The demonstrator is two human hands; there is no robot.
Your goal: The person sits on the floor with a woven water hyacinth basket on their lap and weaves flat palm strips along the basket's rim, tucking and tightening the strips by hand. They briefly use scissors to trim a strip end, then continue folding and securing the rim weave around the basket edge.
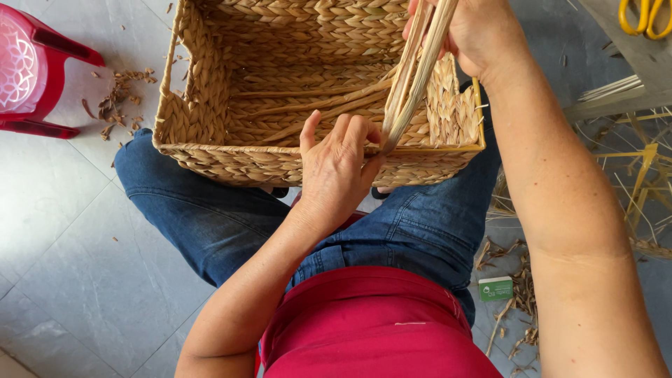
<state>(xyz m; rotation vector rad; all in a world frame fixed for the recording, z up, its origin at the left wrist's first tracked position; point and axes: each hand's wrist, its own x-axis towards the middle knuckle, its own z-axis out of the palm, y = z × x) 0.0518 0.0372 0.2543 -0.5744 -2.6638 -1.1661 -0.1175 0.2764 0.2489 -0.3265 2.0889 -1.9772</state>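
Head view: loose strands [308, 105] inside woven basket [203, 105]

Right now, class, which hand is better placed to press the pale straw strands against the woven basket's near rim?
Probably the left hand: its fingertips already pinch the pale straw strands at the rectangular woven basket rim. The right hand grips them higher.

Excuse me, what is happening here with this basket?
A seated person holds a rectangular woven basket on their knees. The left hand presses on the near rim, pinching the lower end of a bundle of pale straw strands. The right hand grips the upper end. Dry scraps lie on the tiled floor.
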